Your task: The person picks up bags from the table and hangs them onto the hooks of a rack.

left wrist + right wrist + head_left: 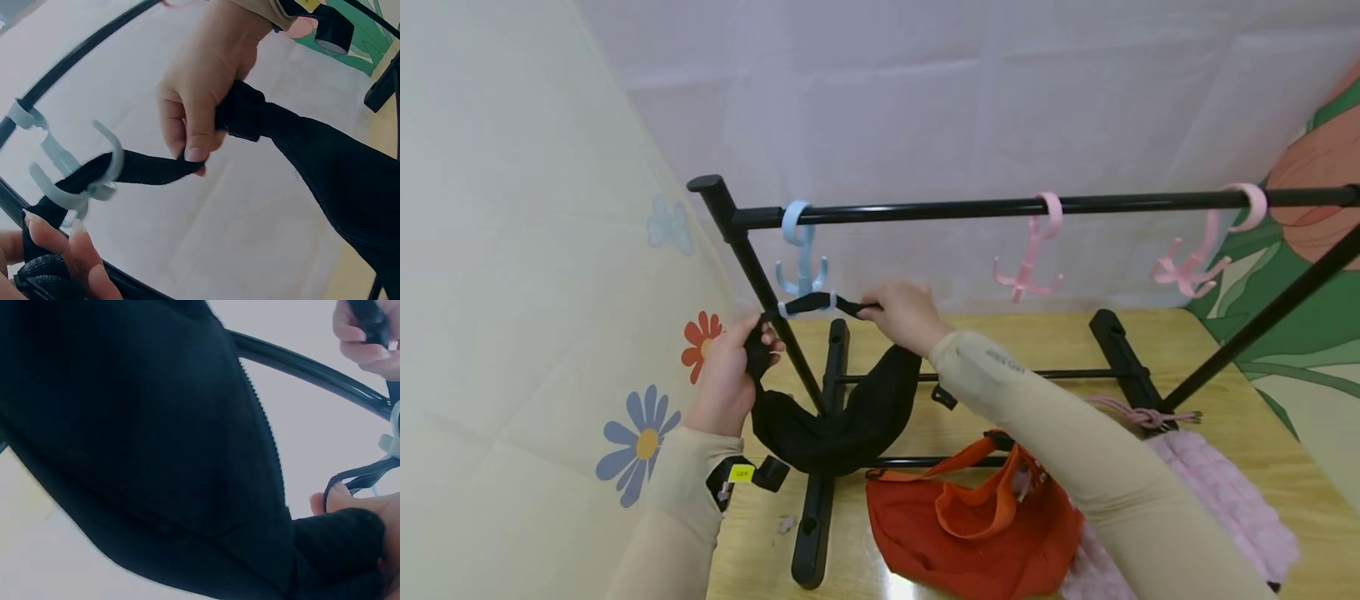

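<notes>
A black bag [842, 429] hangs below both hands, its strap [811, 302] lying across prongs of the light blue hook [805, 262] on the rack's bar. My right hand [906, 315] pinches the strap to the right of the hook; in the left wrist view that hand [203, 100] has thumb and fingertips on it. My left hand [730, 367] grips the strap's other end beside the rack's left post, its fingers curled round black fabric. In the right wrist view the bag [156, 437] fills much of the picture, and the left hand [369, 347] shows at the upper right.
Two pink hooks [1028, 271] [1191, 271] hang farther right on the black bar [925, 212]. On the wooden floor below lie a red-orange bag [970, 542] and a pink quilted bag [1232, 492]. The rack's black foot [815, 533] stands at the left, near a flowered wall.
</notes>
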Demonstrator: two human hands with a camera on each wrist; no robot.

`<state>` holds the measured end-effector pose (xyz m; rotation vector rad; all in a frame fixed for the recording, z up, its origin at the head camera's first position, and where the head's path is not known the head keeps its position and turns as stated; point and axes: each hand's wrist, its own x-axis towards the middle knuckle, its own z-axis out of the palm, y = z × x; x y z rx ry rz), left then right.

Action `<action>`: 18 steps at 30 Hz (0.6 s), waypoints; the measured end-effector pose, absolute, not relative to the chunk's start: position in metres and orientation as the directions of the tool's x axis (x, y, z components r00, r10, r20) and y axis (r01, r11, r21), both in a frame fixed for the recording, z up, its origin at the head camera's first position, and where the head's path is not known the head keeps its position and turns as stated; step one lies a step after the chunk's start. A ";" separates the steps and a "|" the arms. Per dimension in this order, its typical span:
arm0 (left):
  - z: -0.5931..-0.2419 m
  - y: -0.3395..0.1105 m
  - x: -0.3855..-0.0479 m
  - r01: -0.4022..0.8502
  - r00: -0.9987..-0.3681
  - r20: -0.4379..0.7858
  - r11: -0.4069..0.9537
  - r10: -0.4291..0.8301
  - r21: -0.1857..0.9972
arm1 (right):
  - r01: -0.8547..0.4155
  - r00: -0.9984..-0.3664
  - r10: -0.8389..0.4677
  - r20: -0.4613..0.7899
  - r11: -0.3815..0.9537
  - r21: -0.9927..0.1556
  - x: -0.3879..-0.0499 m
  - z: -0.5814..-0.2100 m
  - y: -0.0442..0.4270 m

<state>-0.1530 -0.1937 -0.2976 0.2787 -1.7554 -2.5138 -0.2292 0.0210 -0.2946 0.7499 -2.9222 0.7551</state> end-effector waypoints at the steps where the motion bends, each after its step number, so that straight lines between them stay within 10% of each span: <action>1: -0.301 -0.194 -0.155 -0.077 -0.981 -0.135 -0.355 -0.142 0.932 | -0.464 -0.881 -0.449 0.146 0.764 -0.448 -0.229 -0.296 0.021; 18: -0.334 -0.181 -0.158 -0.008 -0.978 -0.040 -0.156 -0.205 0.988 | -0.521 -0.853 -0.431 0.295 0.731 -0.440 -0.218 -0.318 0.028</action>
